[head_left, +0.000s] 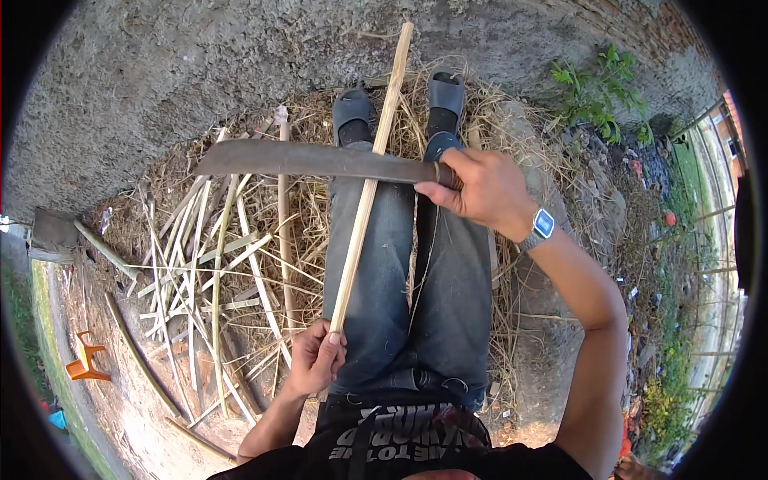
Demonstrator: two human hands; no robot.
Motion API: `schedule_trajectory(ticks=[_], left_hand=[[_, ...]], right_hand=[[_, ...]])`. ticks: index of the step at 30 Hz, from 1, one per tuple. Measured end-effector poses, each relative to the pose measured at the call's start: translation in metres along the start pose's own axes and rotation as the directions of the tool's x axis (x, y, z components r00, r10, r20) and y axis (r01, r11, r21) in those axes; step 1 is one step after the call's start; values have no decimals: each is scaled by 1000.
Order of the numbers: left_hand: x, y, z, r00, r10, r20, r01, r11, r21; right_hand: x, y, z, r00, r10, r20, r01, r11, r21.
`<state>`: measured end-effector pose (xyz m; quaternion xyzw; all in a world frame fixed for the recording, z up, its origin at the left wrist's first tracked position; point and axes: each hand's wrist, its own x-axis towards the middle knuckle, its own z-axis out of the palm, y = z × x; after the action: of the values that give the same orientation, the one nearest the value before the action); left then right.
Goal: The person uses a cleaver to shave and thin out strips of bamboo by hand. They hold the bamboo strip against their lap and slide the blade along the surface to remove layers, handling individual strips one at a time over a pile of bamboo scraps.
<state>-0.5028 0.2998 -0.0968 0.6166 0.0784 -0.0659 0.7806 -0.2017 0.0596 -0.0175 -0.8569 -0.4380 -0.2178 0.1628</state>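
A long pale strip of split bamboo [356, 244] slants over my jeans, its far tip between my sandals. Its near end is gripped by my left hand [316, 358], thumb on top. My right hand [486, 190], with a watch on the wrist, is closed around the handle of a machete [296, 159]. The broad dark blade points left and lies across the strip, above my shins. Whether the blade touches the strip or only passes over it I cannot make out.
Many split bamboo strips [194, 272] lie heaped on the ground at left. Dry shavings [512, 320] surround my legs. A rough wall [240, 72] rises beyond my feet, with a green plant [602, 90] by it. An orange plastic chair [87, 358] stands at far left.
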Motion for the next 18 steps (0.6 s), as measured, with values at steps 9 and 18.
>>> schedule_trajectory(ticks=[9,18], left_hand=[[12,10,16,997,-26,-72,27,1000,7],[7,14,22,998,-29,-54,29,1000,2]], right_hand=[[21,-4,7,998,-46,30,48,997,-52],[45,42,-8,987,148,66,-145,988,-57]])
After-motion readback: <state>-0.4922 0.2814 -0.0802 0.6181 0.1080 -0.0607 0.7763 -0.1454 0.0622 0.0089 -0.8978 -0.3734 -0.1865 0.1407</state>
